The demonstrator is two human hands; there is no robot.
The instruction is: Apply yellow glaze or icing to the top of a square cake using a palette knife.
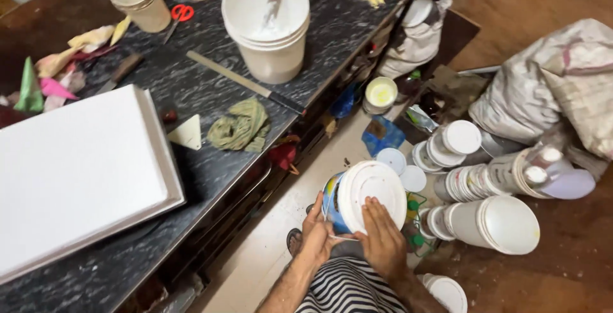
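Observation:
I hold a blue paint bucket with a white lid [370,193] low over the floor, beside the dark worktop [191,83]. My left hand [317,231] grips the bucket's left side near its thin wire handle. My right hand [383,236] lies flat on the lower part of the lid, fingers spread along its rim. A striped garment shows below my hands.
On the worktop: a white canvas panel [76,172], a white bucket with a stirrer [268,26], a long ruler [246,83], a green rag [241,126], red scissors [181,13]. On the floor to the right lie several white-lidded tubs [491,220] and grey sacks [555,89].

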